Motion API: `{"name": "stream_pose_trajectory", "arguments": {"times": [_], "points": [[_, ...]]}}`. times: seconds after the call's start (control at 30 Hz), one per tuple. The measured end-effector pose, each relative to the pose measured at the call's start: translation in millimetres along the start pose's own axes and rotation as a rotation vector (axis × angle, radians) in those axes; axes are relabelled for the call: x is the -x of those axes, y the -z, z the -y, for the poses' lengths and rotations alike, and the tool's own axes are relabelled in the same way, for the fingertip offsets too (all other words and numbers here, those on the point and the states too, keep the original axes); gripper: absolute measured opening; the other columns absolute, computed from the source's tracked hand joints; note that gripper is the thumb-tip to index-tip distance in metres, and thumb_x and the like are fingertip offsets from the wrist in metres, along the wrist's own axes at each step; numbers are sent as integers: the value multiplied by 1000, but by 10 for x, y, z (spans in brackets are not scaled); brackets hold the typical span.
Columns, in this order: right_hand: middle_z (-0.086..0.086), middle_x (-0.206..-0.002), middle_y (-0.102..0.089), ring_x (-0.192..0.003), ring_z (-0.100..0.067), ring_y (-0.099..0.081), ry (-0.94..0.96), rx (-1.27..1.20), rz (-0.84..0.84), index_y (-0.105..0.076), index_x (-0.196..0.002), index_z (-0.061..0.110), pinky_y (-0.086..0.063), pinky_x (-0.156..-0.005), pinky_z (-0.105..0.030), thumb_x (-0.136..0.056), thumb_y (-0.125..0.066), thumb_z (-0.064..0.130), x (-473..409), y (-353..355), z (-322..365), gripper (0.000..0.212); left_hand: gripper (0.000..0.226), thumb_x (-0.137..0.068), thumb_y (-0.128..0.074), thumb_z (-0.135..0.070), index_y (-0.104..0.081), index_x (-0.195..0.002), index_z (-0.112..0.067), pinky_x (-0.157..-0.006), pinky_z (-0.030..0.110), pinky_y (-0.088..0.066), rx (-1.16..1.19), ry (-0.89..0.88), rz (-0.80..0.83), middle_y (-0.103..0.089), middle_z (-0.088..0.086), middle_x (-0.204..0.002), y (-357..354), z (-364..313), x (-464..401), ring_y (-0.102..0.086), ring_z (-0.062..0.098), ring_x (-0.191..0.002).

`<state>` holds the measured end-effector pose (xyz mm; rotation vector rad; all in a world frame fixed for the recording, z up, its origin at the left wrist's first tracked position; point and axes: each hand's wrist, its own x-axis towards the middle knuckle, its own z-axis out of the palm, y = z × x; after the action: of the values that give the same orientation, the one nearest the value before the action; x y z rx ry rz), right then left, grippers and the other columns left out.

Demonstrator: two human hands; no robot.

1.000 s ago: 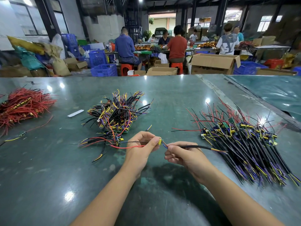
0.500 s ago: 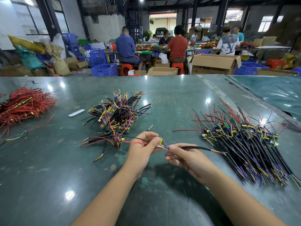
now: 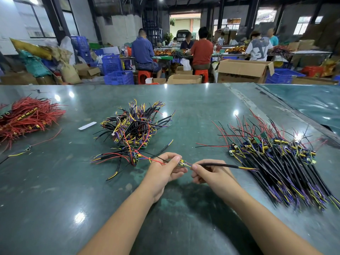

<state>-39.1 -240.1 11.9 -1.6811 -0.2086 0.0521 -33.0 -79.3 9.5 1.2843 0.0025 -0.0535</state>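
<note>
The small board (image 3: 181, 162) is held just above the table (image 3: 55, 190), between the tangled heap (image 3: 134, 126) and the combed-out bundle (image 3: 285, 162). For the wires to be straightened well, the board is best braced firmly while the black cable (image 3: 220, 165) is drawn out to the right in line with it, so that the thin joints are not bent or torn. The board is pinched between the thumb and curled fingers of the left hand (image 3: 161, 173). The cable is pinched close beside the board by the right hand (image 3: 211, 176), whose fingers are curled tightly round it.
</note>
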Motion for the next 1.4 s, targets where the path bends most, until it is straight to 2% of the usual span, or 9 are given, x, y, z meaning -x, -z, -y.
{"name": "stream_pose_trajectory", "arguments": {"times": [0.13, 0.37, 0.57, 0.67, 0.8, 0.97, 1.1, 1.27, 1.4], "points": [[-1, -59, -63, -53, -12, -60, 28, 123, -4, -68, -72, 14, -47, -55, -22, -89, -61, 10, -6, 29, -9, 19, 5, -91, -59, -9, -57, -86, -10, -60, 22, -56, 25, 18, 18, -70, 10, -73, 5, -6, -3, -69, 17, -63], [1, -55, -62, -48, -9, -57, 99, 334, -31, -67, -69, 15, -45, -54, -23, -87, -64, 19, 0, 10, -8, 18, 6, -93, -57, -13, -57, -87, -14, -51, 17, -52, 0, 4, -26, -69, 1, -67, 10, -19, -10, -68, 11, -57], [2, -50, -57, -45, -8, -52, 116, 399, -40, -64, -66, 19, -40, -52, -23, -87, -63, 17, 13, 35, -36, 22, 4, -89, -61, -8, -58, -87, -9, -59, 19, -54, 8, 49, 49, -69, 4, -69, 39, -7, 17, -69, 13, -62], [3, -48, -54, -46, -9, -45, 100, 359, -21, -63, -64, 20, -36, -50, -24, -87, -62, 18, 14, 32, -48, 23, 14, -81, -68, 2, -60, -86, -9, -62, 20, -55, -41, 39, 50, -68, 4, -66, 46, 0, 14, -67, 13, -60], [-5, -57, -63, -53, -11, -55, 84, 367, -17, -65, -67, 15, -45, -58, -30, -89, -61, 24, 7, 13, -56, 24, 16, -82, -65, 4, -59, -85, -10, -60, 20, -54, -22, 21, 33, -68, 6, -66, 44, 0, 4, -66, 12, -59], [-4, -67, -61, -56, -11, -57, 7, -166, -173, -66, -74, 8, -51, -60, -22, -91, -59, 6, -37, 0, -26, 18, 22, -80, -63, 12, -56, -83, -9, -58, 19, -54, 60, -61, -27, -67, 5, -64, 19, -12, -11, -64, 12, -55], [-8, -77, -59, -52, -11, -57, -13, -542, -282, -59, -78, 4, -51, -55, -16, -90, -43, -13, -69, 78, 59, 27, 24, -79, -63, 15, -56, -80, -9, -58, 16, -51, -72, -190, -67, -65, -1, -60, 72, -10, -16, -60, 9, -55], [-14, -89, -59, -51, -15, -59, -82, -550, -133, -59, -92, 3, -50, -52, -18, -86, -22, -20, -16, 63, 135, 44, 27, -76, -65, 16, -57, -75, -10, -56, 18, -42, -188, -282, -99, -59, -6, -55, 66, -2, -25, -50, 5, -52], [-15, -87, -62, -66, -17, -64, -51, -508, -39, -61, -93, -1, -56, -67, -21, -94, -38, -9, 46, -27, 95, 24, 26, -77, -67, 13, -58, -75, -11, -55, 17, -41, -243, -281, -101, -58, -7, -54, 48, 8, -11, -50, 3, -51]]}}
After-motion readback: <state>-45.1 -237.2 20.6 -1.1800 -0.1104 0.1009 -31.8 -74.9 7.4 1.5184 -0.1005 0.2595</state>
